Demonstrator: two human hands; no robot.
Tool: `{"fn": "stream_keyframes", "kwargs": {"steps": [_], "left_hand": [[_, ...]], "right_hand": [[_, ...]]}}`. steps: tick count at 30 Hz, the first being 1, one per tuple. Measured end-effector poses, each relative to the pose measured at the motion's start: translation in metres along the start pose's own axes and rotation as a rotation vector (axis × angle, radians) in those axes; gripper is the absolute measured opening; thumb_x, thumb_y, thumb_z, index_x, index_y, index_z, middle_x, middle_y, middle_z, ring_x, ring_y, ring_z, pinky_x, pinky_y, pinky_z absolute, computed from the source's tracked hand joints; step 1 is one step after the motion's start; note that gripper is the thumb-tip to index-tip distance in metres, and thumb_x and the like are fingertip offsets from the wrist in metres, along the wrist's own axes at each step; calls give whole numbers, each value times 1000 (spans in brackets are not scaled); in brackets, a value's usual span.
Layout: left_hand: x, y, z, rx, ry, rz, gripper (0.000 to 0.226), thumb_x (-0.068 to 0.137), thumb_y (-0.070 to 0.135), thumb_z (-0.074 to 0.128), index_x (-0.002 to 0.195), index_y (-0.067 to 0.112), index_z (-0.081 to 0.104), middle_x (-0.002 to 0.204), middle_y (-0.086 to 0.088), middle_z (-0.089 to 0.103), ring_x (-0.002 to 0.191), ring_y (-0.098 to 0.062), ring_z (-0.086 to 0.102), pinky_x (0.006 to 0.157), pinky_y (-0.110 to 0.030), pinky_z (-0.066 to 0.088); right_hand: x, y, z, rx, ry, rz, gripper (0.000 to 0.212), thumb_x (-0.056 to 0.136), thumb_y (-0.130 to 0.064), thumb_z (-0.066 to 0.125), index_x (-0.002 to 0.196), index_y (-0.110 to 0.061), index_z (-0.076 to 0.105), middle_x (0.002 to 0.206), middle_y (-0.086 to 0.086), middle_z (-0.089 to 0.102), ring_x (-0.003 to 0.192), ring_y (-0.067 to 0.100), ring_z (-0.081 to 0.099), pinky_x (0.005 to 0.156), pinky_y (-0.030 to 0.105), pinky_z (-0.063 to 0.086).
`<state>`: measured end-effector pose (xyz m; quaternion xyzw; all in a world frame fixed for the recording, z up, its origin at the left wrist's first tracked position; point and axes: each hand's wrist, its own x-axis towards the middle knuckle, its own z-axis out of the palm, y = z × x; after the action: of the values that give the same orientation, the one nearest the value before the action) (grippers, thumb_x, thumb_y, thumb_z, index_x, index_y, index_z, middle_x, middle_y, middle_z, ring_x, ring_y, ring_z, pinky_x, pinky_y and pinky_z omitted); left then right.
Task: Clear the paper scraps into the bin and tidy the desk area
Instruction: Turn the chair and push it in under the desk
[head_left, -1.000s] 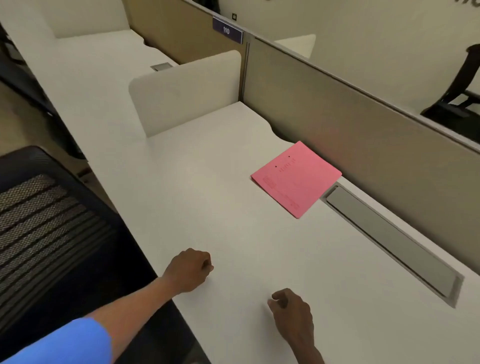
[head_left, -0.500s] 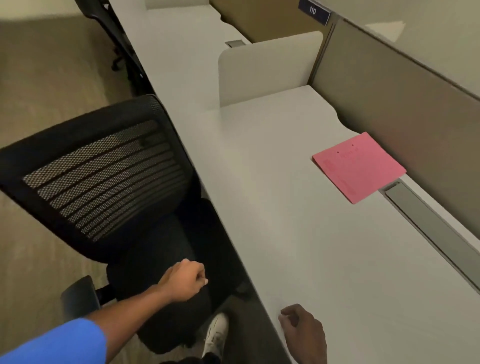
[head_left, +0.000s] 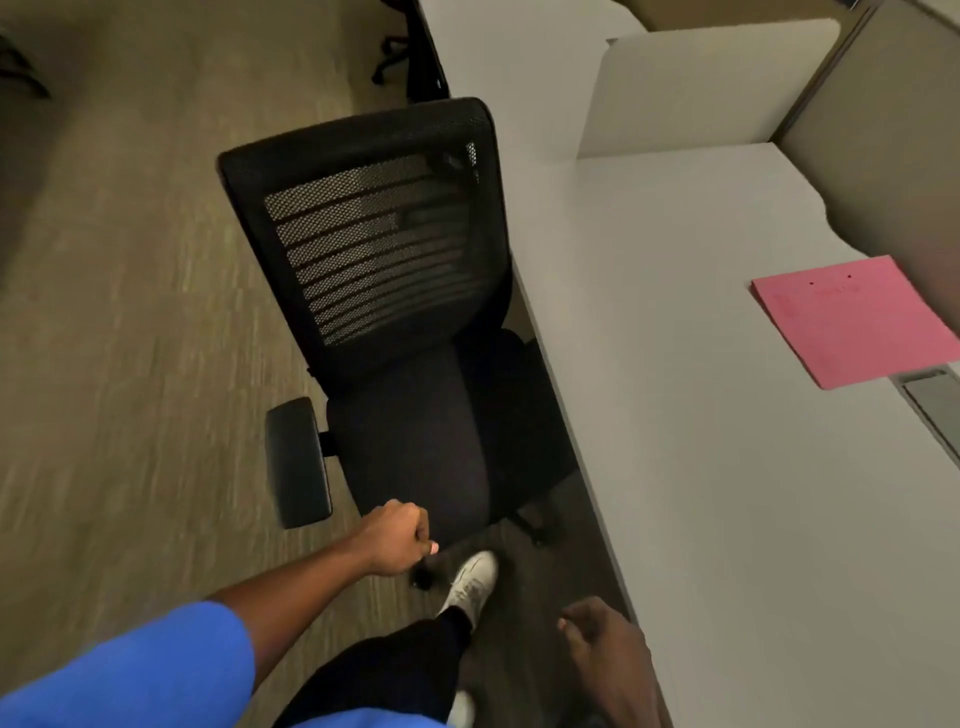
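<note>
Pink paper (head_left: 852, 319) lay flat near the back edge of the desk (head_left: 701, 467), just beside the grey cable hatch (head_left: 935, 400) and close under the partition wall (head_left: 883, 156); it was the only sheet in view, and no loose scraps showed anywhere on the desk. A second before, the view had looked straight across the desk with both hands resting on its front part. By this moment the view had swung left and down, so that the black mesh chair (head_left: 384, 291), tucked half under the desk's front edge, filled the middle and the carpet (head_left: 130, 312) showed beside it.

Off the desk now, the left hand (head_left: 397, 538) hung in a closed fist over the front of the chair seat. Whether it pinched scraps inside could not be told, since nothing showed between the fingers. Beside the desk's front edge, low in the view, the right hand (head_left: 605, 649) was loosely curled with the fingers bent in, and it too showed nothing held. A white shoe (head_left: 470, 584) stood on the carpet between them.

No bin was in sight. The turn away from the desk probably meant the person was carrying gathered scraps towards a bin somewhere off to the left, with the pink paper left for tidying afterwards.
</note>
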<state>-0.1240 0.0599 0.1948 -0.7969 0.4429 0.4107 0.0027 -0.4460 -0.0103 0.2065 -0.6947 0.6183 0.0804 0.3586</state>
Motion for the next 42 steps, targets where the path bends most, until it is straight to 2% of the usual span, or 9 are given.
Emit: {"fn": "stream_keyframes", "kwargs": {"steps": [5, 10, 15, 24, 30, 33, 38, 40, 42], "left_hand": [[-53, -44, 28, 1, 17, -38, 26, 94, 44, 73, 96, 19, 78, 98, 1, 79, 93, -19, 74, 85, -36, 60], [-98, -88, 39, -47, 10, -130, 25, 95, 44, 71, 97, 19, 76, 98, 1, 77, 93, -20, 72, 84, -34, 55], [-120, -131, 18, -74, 48, -194, 25, 96, 43, 72, 101, 19, 77, 103, 2, 78, 98, -18, 73, 83, -30, 55], [-85, -208, -98, -101, 230, -175, 24, 96, 39, 75, 97, 15, 78, 99, 0, 79, 95, -21, 74, 87, -36, 58], [-16, -236, -227, -171, 373, -49, 25, 97, 34, 75, 79, 17, 70, 84, -3, 75, 87, -26, 74, 85, -42, 60], [21, -238, -291, -207, 461, 7, 27, 96, 39, 76, 87, 14, 73, 83, 2, 73, 80, -18, 70, 82, -38, 58], [65, -228, -369, -425, 486, 63, 63, 86, 58, 80, 128, 13, 67, 116, 0, 73, 105, -17, 69, 83, -31, 55], [76, -224, -387, -526, 441, 100, 84, 82, 66, 79, 144, 13, 58, 130, 0, 70, 118, -18, 67, 96, -34, 55], [84, -222, -395, -632, 395, 169, 83, 83, 65, 79, 144, 12, 58, 133, -2, 71, 121, -19, 70, 107, -43, 57]], "right_hand": [[-25, 5, 27, -6, -30, 22, 12, 81, -50, 76, 89, -43, 71, 77, -20, 71, 80, 4, 65, 82, 27, 55], [-40, -14, 59, 4, -159, 36, 10, 89, -44, 75, 93, -36, 72, 94, -12, 77, 96, 12, 73, 96, 34, 59], [-50, -56, 89, -32, -201, -19, 10, 89, -43, 74, 95, -35, 71, 97, -14, 77, 103, 12, 73, 90, 26, 53], [-34, -162, 132, -68, -200, -144, 22, 91, -47, 71, 109, -34, 72, 105, -11, 78, 105, 16, 73, 86, 31, 57], [1, -252, 167, -40, -155, -111, 38, 83, -56, 70, 115, -36, 69, 110, -10, 79, 108, 18, 73, 91, 35, 59], [23, -294, 190, -48, -139, -128, 50, 79, -66, 68, 120, -37, 63, 110, -11, 77, 109, 18, 72, 92, 38, 59], [49, -347, 225, -73, -108, -166, 69, 77, -71, 70, 131, -34, 50, 124, -6, 62, 116, 24, 65, 94, 43, 56], [54, -360, 240, -119, -77, -185, 80, 75, -73, 70, 139, -31, 44, 132, -2, 58, 123, 27, 61, 99, 45, 53], [57, -370, 252, -180, -53, -206, 90, 75, -74, 69, 146, -29, 37, 138, 0, 56, 128, 26, 57, 105, 46, 51]]}}
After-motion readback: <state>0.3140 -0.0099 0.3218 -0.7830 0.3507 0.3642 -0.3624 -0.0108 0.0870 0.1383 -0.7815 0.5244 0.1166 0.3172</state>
